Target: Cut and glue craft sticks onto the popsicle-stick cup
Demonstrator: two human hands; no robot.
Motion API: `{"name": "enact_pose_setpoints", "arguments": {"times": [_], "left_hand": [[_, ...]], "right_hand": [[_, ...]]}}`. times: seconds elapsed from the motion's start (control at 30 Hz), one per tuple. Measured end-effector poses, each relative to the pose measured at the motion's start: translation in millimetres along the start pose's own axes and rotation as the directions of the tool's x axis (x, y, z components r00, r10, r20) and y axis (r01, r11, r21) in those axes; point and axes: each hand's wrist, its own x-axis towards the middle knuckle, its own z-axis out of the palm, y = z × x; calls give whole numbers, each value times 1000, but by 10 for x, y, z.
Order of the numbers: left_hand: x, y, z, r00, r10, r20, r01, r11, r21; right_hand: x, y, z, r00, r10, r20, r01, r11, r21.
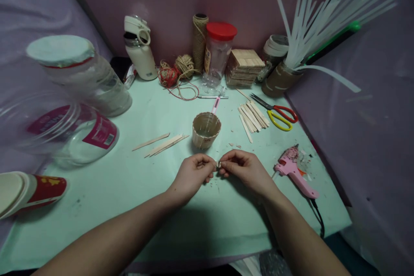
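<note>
Both my hands meet over the front middle of the table, fingertips almost touching. My left hand is closed in a pinch; whatever is between its fingers is too small to name. In my right hand, thumb and forefinger pinch a tiny pale piece, perhaps wood. Just beyond them stands a small cup with wooden strips round its outside. Craft sticks lie loose to the left of the cup. More craft sticks are heaped to its right, and small chips are scattered nearby.
A pink glue gun with a black cord lies at right, below scissors. Along the back stand a bottle, twine balls, a red-lidded jar, stacked wood and glue sticks in a tube. Plastic tubs fill the left.
</note>
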Motion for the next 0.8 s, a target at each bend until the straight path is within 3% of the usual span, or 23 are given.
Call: {"name": "enact_pose_setpoints", "arguments": {"times": [0.8], "left_hand": [[28,-3,6,1000,-21,14,22,994,-105]], "right_hand": [[-19,33,32,997,-69,-46,67,997,-40]]}}
